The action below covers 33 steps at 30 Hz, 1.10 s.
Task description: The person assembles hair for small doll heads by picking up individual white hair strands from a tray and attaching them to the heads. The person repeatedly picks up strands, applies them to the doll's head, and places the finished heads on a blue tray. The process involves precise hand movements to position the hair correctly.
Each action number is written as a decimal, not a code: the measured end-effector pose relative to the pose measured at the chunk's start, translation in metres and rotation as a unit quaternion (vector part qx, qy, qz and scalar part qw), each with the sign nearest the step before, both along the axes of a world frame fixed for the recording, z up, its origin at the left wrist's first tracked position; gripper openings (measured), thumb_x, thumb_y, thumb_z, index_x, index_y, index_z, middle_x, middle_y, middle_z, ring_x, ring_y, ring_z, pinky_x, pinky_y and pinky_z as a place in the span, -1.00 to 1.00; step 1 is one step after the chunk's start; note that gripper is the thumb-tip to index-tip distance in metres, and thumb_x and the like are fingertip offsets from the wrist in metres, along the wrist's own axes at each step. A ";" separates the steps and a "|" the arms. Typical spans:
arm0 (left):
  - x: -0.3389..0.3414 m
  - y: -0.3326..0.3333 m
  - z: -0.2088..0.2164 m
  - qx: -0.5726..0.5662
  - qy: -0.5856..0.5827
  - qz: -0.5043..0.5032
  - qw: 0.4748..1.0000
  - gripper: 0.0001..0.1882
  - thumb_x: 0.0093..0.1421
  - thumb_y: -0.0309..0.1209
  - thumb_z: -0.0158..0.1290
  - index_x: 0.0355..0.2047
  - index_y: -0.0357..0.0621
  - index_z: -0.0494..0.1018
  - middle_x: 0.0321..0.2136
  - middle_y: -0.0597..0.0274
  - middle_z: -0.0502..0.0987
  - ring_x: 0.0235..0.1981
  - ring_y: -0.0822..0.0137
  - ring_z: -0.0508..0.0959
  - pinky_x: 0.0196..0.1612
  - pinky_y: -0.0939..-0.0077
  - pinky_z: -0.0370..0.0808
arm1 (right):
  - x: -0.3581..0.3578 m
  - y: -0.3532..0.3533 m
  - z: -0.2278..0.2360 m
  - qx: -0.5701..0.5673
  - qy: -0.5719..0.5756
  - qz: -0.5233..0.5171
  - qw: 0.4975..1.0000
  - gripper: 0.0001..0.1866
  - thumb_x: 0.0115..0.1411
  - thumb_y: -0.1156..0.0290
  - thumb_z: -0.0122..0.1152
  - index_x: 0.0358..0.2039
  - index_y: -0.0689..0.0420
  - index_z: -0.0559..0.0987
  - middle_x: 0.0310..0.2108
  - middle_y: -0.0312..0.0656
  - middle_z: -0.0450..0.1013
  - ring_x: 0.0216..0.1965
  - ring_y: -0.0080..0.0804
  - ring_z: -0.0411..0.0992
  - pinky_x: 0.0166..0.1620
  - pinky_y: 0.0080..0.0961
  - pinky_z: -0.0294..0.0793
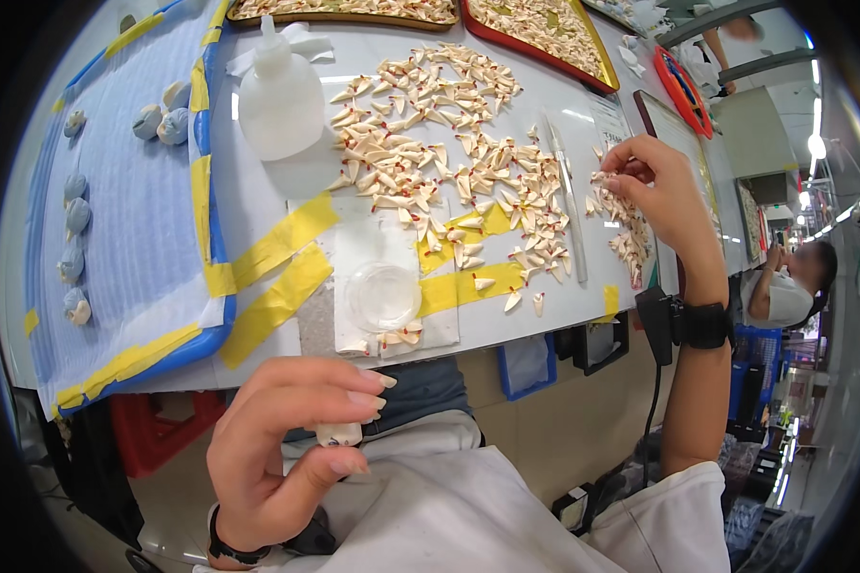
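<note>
Left hand [244, 460] pinches white block [338, 435] off bench [569, 307] edge; slack grip could drop it. Right hand [667, 186] curled at red-tipped pieces [629, 241]; hold unclear.

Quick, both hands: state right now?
Left hand: closed on a small whitish piece.
Right hand: curled at the pale pointed pieces; whether it grips one, can't tell.

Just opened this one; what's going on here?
A person's left grip pinches a small whitish piece. The right grip is at the far end of a pile of small red-tipped cream pieces; whether it holds one isn't clear. More such pieces lie scattered beyond a clear round dish, and bluish lumps rest on the lined blue tray at left.
</note>
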<state>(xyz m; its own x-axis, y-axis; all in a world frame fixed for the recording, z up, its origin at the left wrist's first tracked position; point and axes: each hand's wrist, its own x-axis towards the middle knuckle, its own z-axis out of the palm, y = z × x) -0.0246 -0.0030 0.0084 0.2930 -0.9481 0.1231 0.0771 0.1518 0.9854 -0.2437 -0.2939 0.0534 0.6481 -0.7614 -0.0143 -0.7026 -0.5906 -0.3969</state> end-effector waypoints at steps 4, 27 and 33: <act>-0.001 -0.002 -0.001 0.001 0.005 -0.001 1.000 -0.74 0.00 -0.45 0.13 -0.30 -0.32 0.43 -0.30 -0.04 0.46 -0.26 0.20 0.51 -0.20 0.46 0.42 | -0.003 0.010 0.003 0.012 -0.016 -0.048 0.999 -0.90 -0.09 0.57 0.15 -0.48 0.28 0.49 -0.50 -0.14 0.44 -0.45 -0.48 0.40 -0.31 -0.64 0.35; -0.011 -0.007 -0.006 0.002 0.189 0.022 0.982 -0.49 -0.15 -0.23 0.29 -0.29 -0.22 0.30 -0.30 0.00 0.40 -0.43 0.32 0.49 -0.50 0.65 0.45 | -0.013 0.117 -0.001 0.178 -0.399 -0.076 0.896 -0.74 -0.07 0.61 0.25 -0.32 0.31 0.45 -0.46 -0.18 0.44 -0.42 -0.53 0.41 -0.30 -0.67 0.41; 0.002 -0.003 -0.013 -0.043 0.076 -0.015 0.996 -0.52 -0.18 -0.33 0.31 -0.31 -0.24 0.33 -0.31 0.05 0.35 -0.43 0.36 0.48 -0.52 0.70 0.43 | 0.008 0.111 -0.003 0.085 -0.375 0.001 0.923 -0.86 -0.03 0.66 0.18 -0.39 0.33 0.48 -0.44 -0.16 0.45 -0.41 -0.52 0.42 -0.29 -0.67 0.40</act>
<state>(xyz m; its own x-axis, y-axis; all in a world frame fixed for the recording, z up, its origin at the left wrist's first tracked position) -0.0231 -0.0058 -0.0049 0.2867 -0.9445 0.1604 0.2306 0.2306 0.9453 -0.2359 -0.1827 0.0500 0.5259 -0.7882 0.3197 -0.1910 -0.4757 -0.8586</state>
